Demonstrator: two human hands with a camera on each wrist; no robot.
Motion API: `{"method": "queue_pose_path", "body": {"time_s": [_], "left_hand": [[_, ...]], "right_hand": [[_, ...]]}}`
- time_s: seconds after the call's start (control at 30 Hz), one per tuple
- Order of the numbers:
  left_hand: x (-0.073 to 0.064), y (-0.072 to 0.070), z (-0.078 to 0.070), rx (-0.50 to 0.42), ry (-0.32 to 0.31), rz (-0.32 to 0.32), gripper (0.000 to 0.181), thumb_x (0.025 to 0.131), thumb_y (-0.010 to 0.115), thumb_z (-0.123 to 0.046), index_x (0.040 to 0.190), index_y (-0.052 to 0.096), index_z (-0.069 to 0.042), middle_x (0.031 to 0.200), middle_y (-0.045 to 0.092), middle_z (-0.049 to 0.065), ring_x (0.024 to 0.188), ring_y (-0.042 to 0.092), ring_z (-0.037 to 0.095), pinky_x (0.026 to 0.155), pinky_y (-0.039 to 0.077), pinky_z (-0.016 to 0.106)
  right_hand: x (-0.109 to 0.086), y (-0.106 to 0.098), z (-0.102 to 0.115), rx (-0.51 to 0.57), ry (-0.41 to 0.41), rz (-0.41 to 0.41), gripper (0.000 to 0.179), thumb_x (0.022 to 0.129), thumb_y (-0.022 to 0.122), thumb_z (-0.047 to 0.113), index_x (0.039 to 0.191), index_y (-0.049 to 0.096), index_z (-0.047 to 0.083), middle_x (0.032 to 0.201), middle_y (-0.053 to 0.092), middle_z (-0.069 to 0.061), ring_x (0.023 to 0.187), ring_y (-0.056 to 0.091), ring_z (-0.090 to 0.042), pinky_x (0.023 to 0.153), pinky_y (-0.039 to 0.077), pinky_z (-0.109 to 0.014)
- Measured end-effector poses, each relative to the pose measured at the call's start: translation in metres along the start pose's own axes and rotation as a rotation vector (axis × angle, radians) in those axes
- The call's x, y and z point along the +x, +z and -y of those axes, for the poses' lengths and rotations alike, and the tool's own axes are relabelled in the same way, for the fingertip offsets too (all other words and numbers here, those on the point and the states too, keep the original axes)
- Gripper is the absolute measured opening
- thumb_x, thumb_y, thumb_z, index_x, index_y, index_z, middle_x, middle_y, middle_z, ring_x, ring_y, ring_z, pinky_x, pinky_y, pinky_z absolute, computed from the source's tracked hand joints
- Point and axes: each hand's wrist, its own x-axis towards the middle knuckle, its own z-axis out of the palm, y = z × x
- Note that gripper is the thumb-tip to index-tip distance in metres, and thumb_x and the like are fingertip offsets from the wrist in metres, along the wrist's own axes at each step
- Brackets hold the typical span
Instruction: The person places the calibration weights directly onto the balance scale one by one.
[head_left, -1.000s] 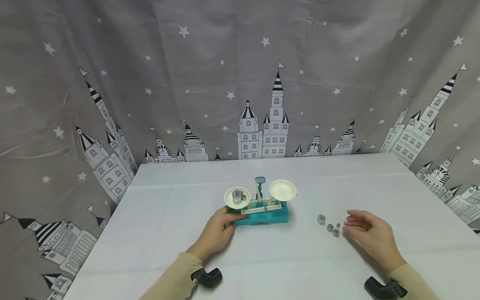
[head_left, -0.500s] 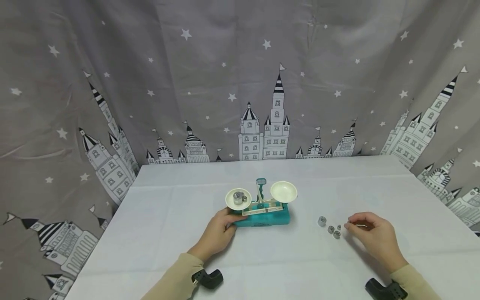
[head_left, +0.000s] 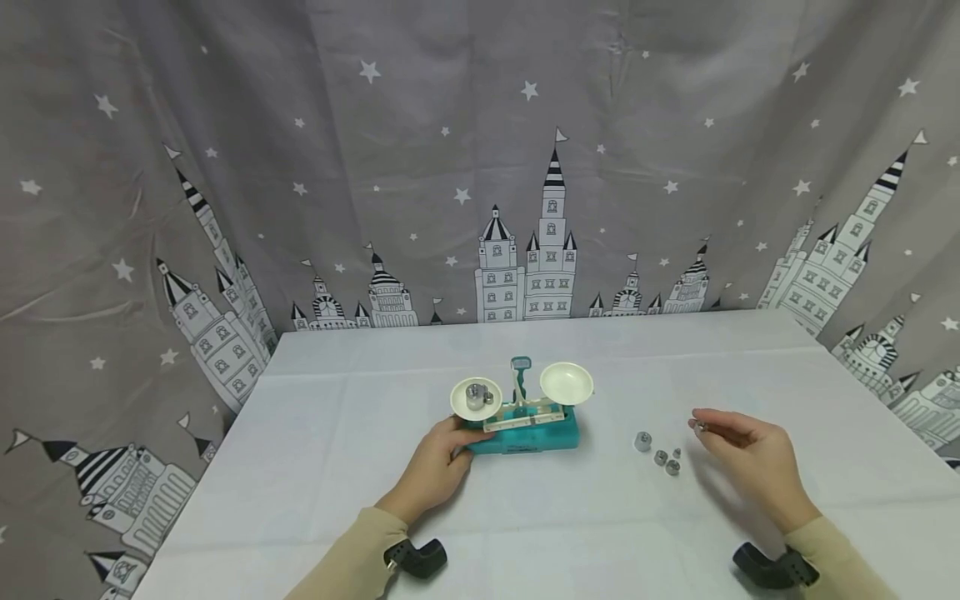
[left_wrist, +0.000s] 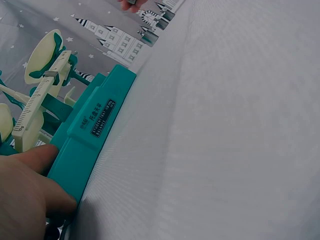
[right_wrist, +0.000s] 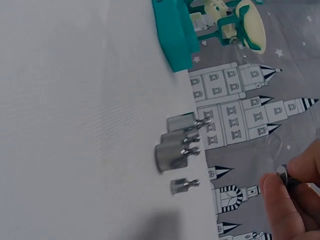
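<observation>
A green balance scale (head_left: 525, 439) with two cream pans stands mid-table. Its left pan (head_left: 459, 410) sits lower and bears metal weights (head_left: 475, 395); the right pan (head_left: 567, 383) is bare. My left hand (head_left: 433, 468) grips the left end of the base, thumb on the front side in the left wrist view (left_wrist: 35, 157). Between thumb and fingertips, my right hand (head_left: 753, 462) pinches a small metal weight (right_wrist: 282, 175), raised above the table. Several knobbed weights (head_left: 661, 457) stand just left of that hand, the largest (head_left: 642, 442) farthest left.
A white cloth (head_left: 360, 400) covers the table. Behind it hangs a grey curtain (head_left: 420, 167) printed with castles and stars. Black wrist cameras are strapped over both beige sleeves (head_left: 352, 550).
My right hand has closed its fingertips on a small weight beside the others and lifted it slightly. The left hand and the balance scale stay in place.
</observation>
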Motion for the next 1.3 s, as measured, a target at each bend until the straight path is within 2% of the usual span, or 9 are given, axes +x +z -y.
{"method": "queue_pose_path", "body": {"time_s": [0.37, 0.63, 0.77, 1.07, 1.3], "left_hand": [[0.001, 0.0, 0.001, -0.001, 0.011, -0.007, 0.041, 0.088, 0.058, 0.009, 0.117, 0.077, -0.013, 0.142, 0.061, 0.019, 0.136, 0.054, 0.04, 0.113, 0.044, 0.059], [0.0, 0.0, 0.001, 0.002, 0.018, -0.006, 0.04, 0.087, 0.058, 0.009, 0.116, 0.077, -0.012, 0.142, 0.061, 0.02, 0.136, 0.054, 0.041, 0.113, 0.044, 0.06], [0.0, -0.001, 0.001, -0.003, 0.02, -0.003, 0.04, 0.088, 0.057, 0.009, 0.116, 0.077, -0.011, 0.143, 0.06, 0.02, 0.137, 0.054, 0.041, 0.114, 0.043, 0.06], [-0.001, -0.001, 0.001, -0.012, 0.014, 0.001, 0.04, 0.088, 0.057, 0.008, 0.116, 0.077, -0.011, 0.144, 0.059, 0.021, 0.137, 0.052, 0.043, 0.113, 0.042, 0.062], [-0.001, -0.002, 0.001, -0.01, 0.027, 0.005, 0.039, 0.088, 0.057, 0.008, 0.117, 0.077, -0.011, 0.144, 0.059, 0.02, 0.137, 0.053, 0.041, 0.113, 0.043, 0.06]], "right_hand": [[0.015, 0.006, 0.022, 0.056, -0.077, 0.028, 0.025, 0.083, 0.075, -0.009, 0.108, 0.07, -0.013, 0.093, 0.071, 0.032, 0.084, 0.069, 0.014, 0.075, 0.056, -0.007], [0.025, 0.012, 0.036, 0.028, -0.09, 0.09, 0.022, 0.086, 0.075, -0.003, 0.107, 0.074, -0.006, 0.093, 0.07, 0.031, 0.084, 0.069, 0.012, 0.072, 0.057, -0.01], [0.032, 0.017, 0.045, 0.041, -0.066, 0.131, 0.021, 0.088, 0.075, 0.002, 0.108, 0.074, -0.003, 0.092, 0.071, 0.028, 0.084, 0.07, 0.008, 0.072, 0.059, -0.014], [0.051, 0.028, 0.063, 0.154, 0.019, 0.241, 0.027, 0.091, 0.073, 0.008, 0.114, 0.071, -0.006, 0.096, 0.074, 0.022, 0.093, 0.074, -0.004, 0.08, 0.061, -0.018], [0.061, 0.04, 0.074, 0.226, 0.032, 0.263, 0.027, 0.091, 0.072, 0.005, 0.115, 0.069, -0.007, 0.097, 0.074, 0.021, 0.093, 0.073, 0.0, 0.083, 0.06, -0.018]]}}
